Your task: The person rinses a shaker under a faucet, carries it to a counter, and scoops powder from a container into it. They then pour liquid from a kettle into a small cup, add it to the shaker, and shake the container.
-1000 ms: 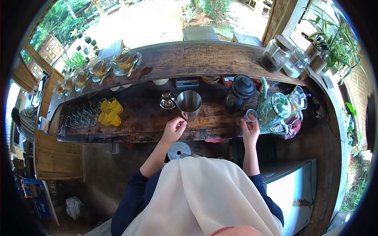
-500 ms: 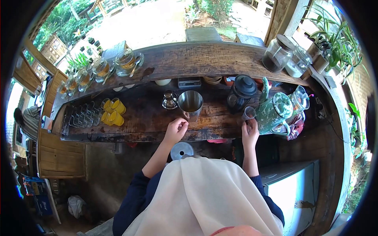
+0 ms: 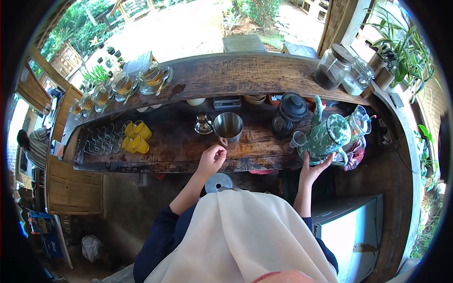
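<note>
My left hand (image 3: 212,159) is closed, its fingers curled together just in front of a tall stainless steel cup (image 3: 228,132); what they hold, if anything, is hidden. Left of that cup stands a small shiny metal pot (image 3: 203,124). My right hand (image 3: 315,170) is open, thumb and fingers spread, right at the lower body of a green-and-white speckled enamel pot (image 3: 329,133), whose handle curves close to my fingertips. A small clear cup (image 3: 298,139) stands beside the enamel pot, in front of a dark French press (image 3: 289,115).
Several yellow cups (image 3: 137,137) and clear glasses (image 3: 100,140) stand at the left. Filled glass cups (image 3: 150,75) line the upper shelf (image 3: 245,70). Lidded jars (image 3: 334,66) stand at its right end. A scale (image 3: 227,102) sits under the shelf. At far left is another person (image 3: 35,144).
My right hand has let go of the small clear cup and moved right to the enamel pot, its fingers spreading. My left hand has stayed near the steel cup.
</note>
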Demonstrator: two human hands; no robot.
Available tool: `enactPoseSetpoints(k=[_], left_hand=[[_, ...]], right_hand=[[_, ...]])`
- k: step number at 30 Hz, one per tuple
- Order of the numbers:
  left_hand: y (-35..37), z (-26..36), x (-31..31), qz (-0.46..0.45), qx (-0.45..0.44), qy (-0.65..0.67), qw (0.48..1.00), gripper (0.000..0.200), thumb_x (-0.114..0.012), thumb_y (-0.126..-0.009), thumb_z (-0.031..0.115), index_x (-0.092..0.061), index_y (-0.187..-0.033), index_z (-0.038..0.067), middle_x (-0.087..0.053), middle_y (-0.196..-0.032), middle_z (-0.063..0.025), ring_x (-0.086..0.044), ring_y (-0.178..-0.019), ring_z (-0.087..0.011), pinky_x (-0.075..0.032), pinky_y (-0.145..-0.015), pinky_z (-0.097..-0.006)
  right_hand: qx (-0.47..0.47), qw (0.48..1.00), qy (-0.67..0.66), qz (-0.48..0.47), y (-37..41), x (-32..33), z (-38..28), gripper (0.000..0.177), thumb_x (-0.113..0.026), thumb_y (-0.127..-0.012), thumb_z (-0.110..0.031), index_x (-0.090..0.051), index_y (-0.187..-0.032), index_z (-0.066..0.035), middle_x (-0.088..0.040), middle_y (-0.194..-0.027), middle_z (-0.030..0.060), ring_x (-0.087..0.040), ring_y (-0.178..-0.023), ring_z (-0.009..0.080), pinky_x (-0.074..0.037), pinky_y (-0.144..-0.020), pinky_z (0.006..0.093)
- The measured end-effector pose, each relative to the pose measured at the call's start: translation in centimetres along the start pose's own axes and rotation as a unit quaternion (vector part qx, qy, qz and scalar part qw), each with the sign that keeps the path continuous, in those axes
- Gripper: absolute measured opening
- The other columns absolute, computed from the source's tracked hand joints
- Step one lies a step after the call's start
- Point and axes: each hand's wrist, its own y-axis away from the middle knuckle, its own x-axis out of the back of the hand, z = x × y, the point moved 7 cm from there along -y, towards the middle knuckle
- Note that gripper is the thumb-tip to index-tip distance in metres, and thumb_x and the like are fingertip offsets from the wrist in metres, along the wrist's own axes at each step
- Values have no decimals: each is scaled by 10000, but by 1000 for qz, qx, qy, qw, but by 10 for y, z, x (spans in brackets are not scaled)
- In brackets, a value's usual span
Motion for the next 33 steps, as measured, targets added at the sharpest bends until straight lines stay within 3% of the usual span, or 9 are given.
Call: enactPoseSetpoints(k=[9, 23, 26, 28, 29, 31, 32, 33], left_hand=[[0, 4, 1, 10, -21, -20, 1000, 50, -604, -832, 31, -570, -858, 6, -617, -803, -107, -627, -701, -190, -502, -645, -278], [-3, -4, 0, 16, -3, -28, 999, 104, -643, -814, 68, -570, -856, 7, -605, -771, -114, -612, -671, -186, -494, -632, -285], [0, -14, 0, 19, 24, -58, 998, 274, -715, -776, 115, -542, -964, 19, -576, -756, -107, -599, -658, -184, -492, -616, -287], [1, -17, 3, 50, 47, -74, 995, 530, -790, -720, 168, -456, -1099, 10, -556, -875, -128, -598, -760, -197, -501, -681, -308], [-2, -18, 1, 52, 48, -75, 995, 530, -790, -720, 168, -456, -1099, 10, -556, -875, -128, -598, -760, -197, -501, -681, -308], [-10, -1, 1, 104, -29, -10, 994, 708, -831, -682, 206, -375, -1176, -18, -514, -1030, -161, -581, -920, -222, -492, -792, -342], [-12, 2, -1, 98, 3, 7, 995, 793, -841, -672, 253, -354, -1222, -46, -477, -1151, -194, -545, -1055, -271, -455, -901, -371], [-16, 5, -3, 99, 4, 7, 995, 793, -841, -672, 253, -354, -1222, -46, -477, -1151, -194, -545, -1055, -271, -455, -901, -371]], right_hand=[[78, 995, 16, 59, -4, -14, -22, 978, -749, -753, -39, -71, -1456, -88, -155, -1493, 232, -149, -1397, 404, -162, -1118, 501], [79, 995, 26, 64, -25, -39, -11, 926, -755, -737, -28, -129, -1419, -54, -200, -1464, 226, -251, -1348, 408, -224, -1098, 506], [70, 995, 23, 66, -26, -42, -5, 922, -754, -736, -25, -138, -1422, -36, -198, -1467, 229, -253, -1347, 406, -223, -1099, 508], [74, 995, 15, 68, -27, -42, -11, 924, -752, -736, -25, -139, -1428, -28, -197, -1468, 232, -252, -1347, 406, -220, -1101, 508], [56, 997, 18, 56, -28, -40, -11, 886, -733, -759, -43, -159, -1433, -26, -212, -1464, 231, -252, -1349, 399, -219, -1103, 505], [37, 998, 21, 42, -22, -35, -8, 849, -715, -781, -61, -179, -1438, -25, -227, -1461, 229, -252, -1352, 391, -218, -1105, 502], [49, 997, 44, 28, -18, -32, -6, 787, -680, -808, -69, -208, -1437, -23, -248, -1454, 226, -255, -1353, 387, -215, -1106, 503], [62, 996, 67, 15, -13, -30, -6, 728, -644, -835, -76, -237, -1435, -21, -268, -1448, 223, -258, -1354, 382, -213, -1107, 503]])
